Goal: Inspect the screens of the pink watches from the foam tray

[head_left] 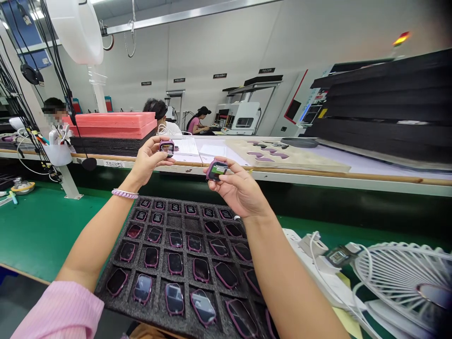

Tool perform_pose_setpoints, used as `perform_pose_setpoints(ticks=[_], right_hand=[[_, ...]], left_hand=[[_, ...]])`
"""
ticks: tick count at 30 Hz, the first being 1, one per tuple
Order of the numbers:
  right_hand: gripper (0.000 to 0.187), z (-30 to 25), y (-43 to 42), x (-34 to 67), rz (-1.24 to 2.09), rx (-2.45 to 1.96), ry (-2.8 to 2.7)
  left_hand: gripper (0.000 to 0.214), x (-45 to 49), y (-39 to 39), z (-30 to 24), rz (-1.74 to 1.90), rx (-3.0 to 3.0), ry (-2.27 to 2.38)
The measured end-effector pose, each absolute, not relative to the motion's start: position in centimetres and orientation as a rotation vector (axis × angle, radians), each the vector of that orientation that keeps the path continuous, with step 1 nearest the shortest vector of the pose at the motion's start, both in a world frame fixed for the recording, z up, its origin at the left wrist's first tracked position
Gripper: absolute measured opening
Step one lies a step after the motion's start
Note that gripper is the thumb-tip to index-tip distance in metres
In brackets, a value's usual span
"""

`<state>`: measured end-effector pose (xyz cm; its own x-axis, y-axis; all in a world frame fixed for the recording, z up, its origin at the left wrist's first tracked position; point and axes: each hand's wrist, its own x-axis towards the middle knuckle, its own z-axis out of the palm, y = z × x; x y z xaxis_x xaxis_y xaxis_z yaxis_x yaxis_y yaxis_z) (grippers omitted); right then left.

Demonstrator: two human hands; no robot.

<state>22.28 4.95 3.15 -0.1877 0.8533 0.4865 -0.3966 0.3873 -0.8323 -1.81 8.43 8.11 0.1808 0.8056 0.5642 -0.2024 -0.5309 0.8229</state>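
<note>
My left hand (152, 157) pinches a purple-framed watch (166, 149) between thumb and fingers; my right hand (242, 186) grips a second watch (216, 170) at its fingertips. Below both lies a dark foam tray (192, 224) of similar watches (175, 263), the green desk (35, 226) showing leftward.

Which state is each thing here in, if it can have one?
Left hand: closed on purple-framed device
Right hand: closed on second device
Foam tray: loaded with similar devices
Warning light: lit
Pink blocks: stacked
Black sheets: stacked
Cup: upright, holding items
Fan: cannot tell whether running
</note>
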Motion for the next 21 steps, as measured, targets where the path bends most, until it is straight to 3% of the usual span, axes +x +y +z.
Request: perform_pose_setpoints(ticks=[21], right_hand=[[0.049,3.00,4.92,22.24,1.190,-0.502,-1.363]], left_hand=[[0.038,-1.38,9.12,7.12,1.523,1.464,0.700]])
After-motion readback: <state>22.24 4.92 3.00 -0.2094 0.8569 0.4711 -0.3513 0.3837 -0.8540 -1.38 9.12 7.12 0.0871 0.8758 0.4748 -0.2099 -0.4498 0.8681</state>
